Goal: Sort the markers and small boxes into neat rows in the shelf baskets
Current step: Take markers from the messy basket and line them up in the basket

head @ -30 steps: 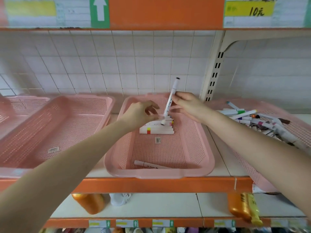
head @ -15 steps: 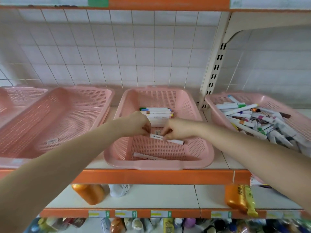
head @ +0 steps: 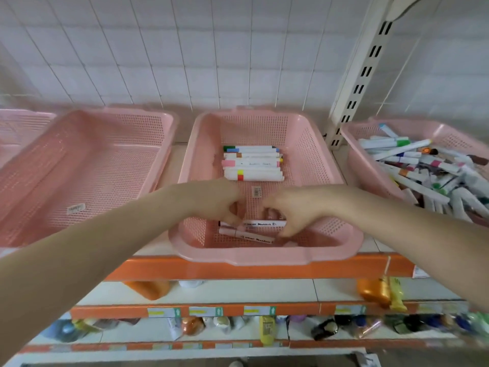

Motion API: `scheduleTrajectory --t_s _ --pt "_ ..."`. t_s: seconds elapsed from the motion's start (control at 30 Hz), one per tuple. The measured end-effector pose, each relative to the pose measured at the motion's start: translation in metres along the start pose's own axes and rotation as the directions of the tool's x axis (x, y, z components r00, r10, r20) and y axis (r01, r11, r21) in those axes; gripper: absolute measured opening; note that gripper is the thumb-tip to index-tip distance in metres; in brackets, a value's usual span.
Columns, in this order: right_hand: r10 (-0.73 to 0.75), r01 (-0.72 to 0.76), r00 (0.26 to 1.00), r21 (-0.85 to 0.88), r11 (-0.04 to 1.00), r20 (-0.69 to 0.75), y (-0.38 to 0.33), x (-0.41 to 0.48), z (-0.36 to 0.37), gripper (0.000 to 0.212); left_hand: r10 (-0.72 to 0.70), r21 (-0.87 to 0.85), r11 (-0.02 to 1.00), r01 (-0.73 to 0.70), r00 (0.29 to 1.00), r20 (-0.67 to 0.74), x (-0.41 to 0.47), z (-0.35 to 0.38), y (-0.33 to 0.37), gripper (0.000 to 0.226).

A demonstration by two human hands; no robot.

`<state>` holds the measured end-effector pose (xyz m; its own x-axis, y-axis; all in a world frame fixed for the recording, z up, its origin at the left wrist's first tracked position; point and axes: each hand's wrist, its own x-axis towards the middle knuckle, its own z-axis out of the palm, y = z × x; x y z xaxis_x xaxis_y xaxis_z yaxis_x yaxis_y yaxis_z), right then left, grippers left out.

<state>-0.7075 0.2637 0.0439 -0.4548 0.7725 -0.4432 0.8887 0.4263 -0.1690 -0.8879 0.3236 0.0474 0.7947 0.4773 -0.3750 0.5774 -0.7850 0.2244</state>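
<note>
2 white markers lay under your hands at the end of the centre basket (head: 321,165) closest to you: the farther marker (head: 264,223) spanned the gap between both hands, and the nearer marker (head: 247,235) lay slanted just on your side of it, the 2 touching at their left ends. Your right hand (head: 293,210) was curled, thumb and fingers closed on the farther marker's right end. Your left hand (head: 219,205) was curled too, fingertips down on the left ends; whether it pinched either one could not be told.

Judged by look, each marker was light, stiff and smooth-barrelled, so likely to roll. The barrel was the safer hold, since a cap might pull off.

Beyond your knuckles sat the finished row (head: 252,162). Outside your right forearm, the right basket (head: 352,154) held the loose pile (head: 428,170). Outside your left forearm stood the left basket (head: 87,165). The orange shelf edge (head: 238,271) ran beneath your wrists.
</note>
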Motion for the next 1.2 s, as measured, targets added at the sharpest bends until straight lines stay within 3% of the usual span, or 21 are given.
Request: scheduleTrajectory --t_s 0.23,0.47,0.57,0.77,0.87,1.03,1.2 --pt "0.037 -0.033 0.999 0.147 0.989 -0.021 0.010 0.005 0.000 0.035 0.045 0.034 0.998 -0.045 0.999 0.012 0.002 0.004 -0.003 0.030" --pt "0.062 -0.059 0.998 0.162 0.985 -0.015 0.015 0.002 -0.008 0.041 0.000 0.050 0.999 -0.005 0.996 0.090 0.005 -0.003 -0.007 0.033" --pt "0.120 -0.095 0.982 0.167 0.981 -0.148 0.025 -0.015 -0.032 0.038 -0.018 0.090 0.996 0.013 0.999 0.047 0.009 -0.019 -0.001 0.032" --pt "0.311 -0.144 0.811 0.346 0.927 -0.495 0.070 -0.085 -0.045 0.019 0.077 -0.007 0.997 -0.083 0.950 -0.304 0.041 -0.059 0.047 0.019" --pt "0.437 -0.240 0.744 0.408 0.881 -0.506 0.099 -0.135 -0.033 0.019 0.153 -0.023 0.984 -0.179 0.895 -0.418 0.068 -0.070 0.090 0.021" --pt "0.610 -0.411 0.643 0.463 0.785 -0.464 0.140 -0.212 -0.006 0.020 0.341 0.036 0.930 -0.366 0.819 -0.462 0.118 -0.076 0.163 0.022" --pt "0.676 -0.485 0.594 0.476 0.733 -0.436 0.155 -0.256 0.021 0.021 0.430 0.155 0.903 -0.401 0.846 -0.315 0.160 -0.073 0.209 0.022"
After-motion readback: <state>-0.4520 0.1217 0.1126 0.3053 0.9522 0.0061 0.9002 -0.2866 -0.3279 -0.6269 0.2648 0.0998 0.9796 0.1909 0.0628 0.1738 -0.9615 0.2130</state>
